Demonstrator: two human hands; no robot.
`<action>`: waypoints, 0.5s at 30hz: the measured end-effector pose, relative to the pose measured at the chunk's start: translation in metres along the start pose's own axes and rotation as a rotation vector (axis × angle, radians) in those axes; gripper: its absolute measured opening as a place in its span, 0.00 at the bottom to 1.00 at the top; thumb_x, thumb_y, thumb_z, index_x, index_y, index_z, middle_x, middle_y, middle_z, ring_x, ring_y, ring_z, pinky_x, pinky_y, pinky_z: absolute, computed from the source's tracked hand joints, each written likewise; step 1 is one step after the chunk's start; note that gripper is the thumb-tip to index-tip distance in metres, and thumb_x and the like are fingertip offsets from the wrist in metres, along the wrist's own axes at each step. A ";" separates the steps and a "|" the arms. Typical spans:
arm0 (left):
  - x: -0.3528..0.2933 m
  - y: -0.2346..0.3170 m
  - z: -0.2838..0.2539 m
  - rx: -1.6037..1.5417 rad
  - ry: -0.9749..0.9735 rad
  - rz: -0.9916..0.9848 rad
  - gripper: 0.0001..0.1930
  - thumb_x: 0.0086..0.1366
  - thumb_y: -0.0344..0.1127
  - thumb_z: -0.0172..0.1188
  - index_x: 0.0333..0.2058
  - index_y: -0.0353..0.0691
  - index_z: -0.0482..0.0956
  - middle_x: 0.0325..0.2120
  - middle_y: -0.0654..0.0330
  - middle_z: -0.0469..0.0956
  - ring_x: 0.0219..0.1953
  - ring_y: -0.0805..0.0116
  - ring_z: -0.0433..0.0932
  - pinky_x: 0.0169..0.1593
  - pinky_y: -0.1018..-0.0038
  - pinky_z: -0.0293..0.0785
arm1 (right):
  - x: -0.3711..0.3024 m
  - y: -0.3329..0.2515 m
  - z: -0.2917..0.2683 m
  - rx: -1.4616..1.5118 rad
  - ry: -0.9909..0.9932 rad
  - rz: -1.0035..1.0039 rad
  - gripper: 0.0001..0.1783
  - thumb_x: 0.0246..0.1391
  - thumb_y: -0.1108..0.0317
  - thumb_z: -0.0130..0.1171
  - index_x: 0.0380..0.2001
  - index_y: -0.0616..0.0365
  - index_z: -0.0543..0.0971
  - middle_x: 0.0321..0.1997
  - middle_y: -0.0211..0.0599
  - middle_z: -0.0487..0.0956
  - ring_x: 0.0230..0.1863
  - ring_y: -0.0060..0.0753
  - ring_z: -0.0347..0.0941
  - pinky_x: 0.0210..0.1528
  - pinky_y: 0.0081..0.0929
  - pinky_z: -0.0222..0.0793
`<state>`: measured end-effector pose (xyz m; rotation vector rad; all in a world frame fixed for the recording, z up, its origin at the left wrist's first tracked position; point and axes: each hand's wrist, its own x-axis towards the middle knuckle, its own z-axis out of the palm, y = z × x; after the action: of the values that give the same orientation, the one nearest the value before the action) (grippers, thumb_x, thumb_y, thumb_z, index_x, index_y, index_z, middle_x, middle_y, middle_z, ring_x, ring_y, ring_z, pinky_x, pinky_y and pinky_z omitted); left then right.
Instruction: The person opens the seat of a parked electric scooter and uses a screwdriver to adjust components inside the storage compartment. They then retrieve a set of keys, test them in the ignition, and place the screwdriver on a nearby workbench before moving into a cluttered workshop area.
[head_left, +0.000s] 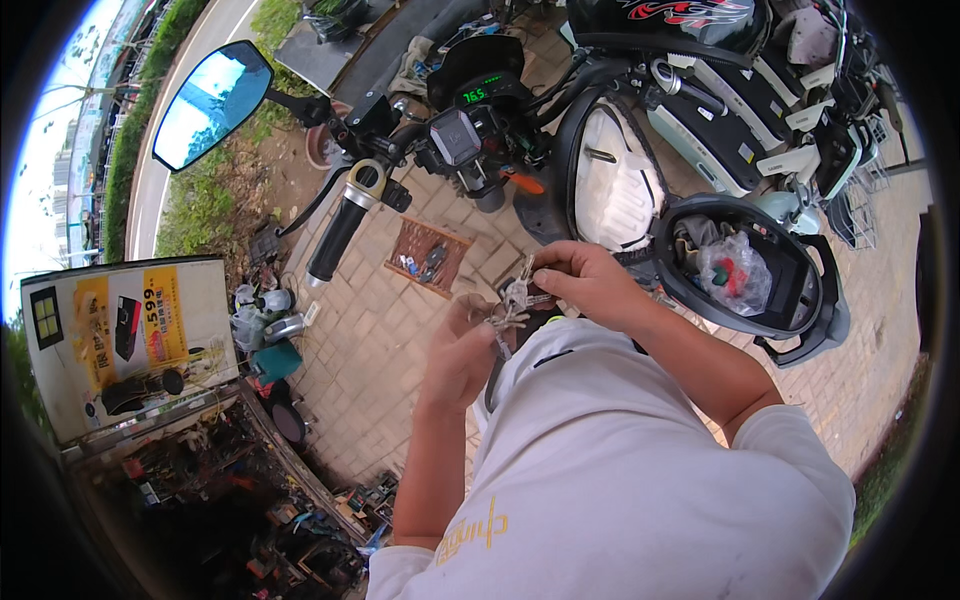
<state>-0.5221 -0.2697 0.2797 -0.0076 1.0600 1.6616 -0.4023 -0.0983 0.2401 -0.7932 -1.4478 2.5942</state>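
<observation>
Left hand (455, 350) and right hand (592, 285), both grips pinching a tangled silvery-white cluster of small pieces (518, 297) near an open black plastic compartment (800, 272).

The left hand (456, 345) and right hand (590, 285) hold a bunch of small greyish pieces (518, 298) between them, with a green-lit display (478, 96) and blue-tinted mirror (214, 105) ahead and a clear plastic bag (752, 264) in a black compartment (797, 282) to the right

Roadside repair workshop: parts chest (305, 463), raised scooter seat (622, 190)
</observation>
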 end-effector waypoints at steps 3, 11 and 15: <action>0.003 -0.014 -0.015 0.009 0.172 -0.028 0.12 0.61 0.30 0.60 0.41 0.36 0.69 0.34 0.56 0.74 0.35 0.65 0.75 0.41 0.68 0.72 | 0.018 0.033 -0.002 -0.189 0.000 -0.018 0.19 0.62 0.67 0.53 0.52 0.66 0.73 0.44 0.36 0.77 0.44 0.24 0.72 0.50 0.21 0.67; -0.012 -0.027 -0.082 -0.063 0.444 -0.081 0.09 0.67 0.37 0.52 0.41 0.40 0.72 0.35 0.58 0.78 0.34 0.64 0.76 0.41 0.64 0.71 | 0.137 0.135 -0.013 -0.303 0.551 -0.224 0.20 0.59 0.62 0.55 0.49 0.64 0.74 0.43 0.46 0.76 0.39 0.34 0.76 0.43 0.30 0.70; -0.025 -0.012 -0.112 -0.022 0.460 -0.055 0.16 0.66 0.37 0.50 0.48 0.34 0.74 0.38 0.55 0.78 0.34 0.64 0.74 0.37 0.66 0.69 | 0.205 0.125 -0.016 -0.339 0.841 -0.540 0.16 0.57 0.69 0.55 0.47 0.64 0.75 0.46 0.42 0.76 0.35 0.30 0.75 0.41 0.26 0.71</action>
<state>-0.5575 -0.3605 0.2176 -0.4480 1.3680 1.6610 -0.5489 -0.0939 0.0487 -1.1296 -1.5126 1.3708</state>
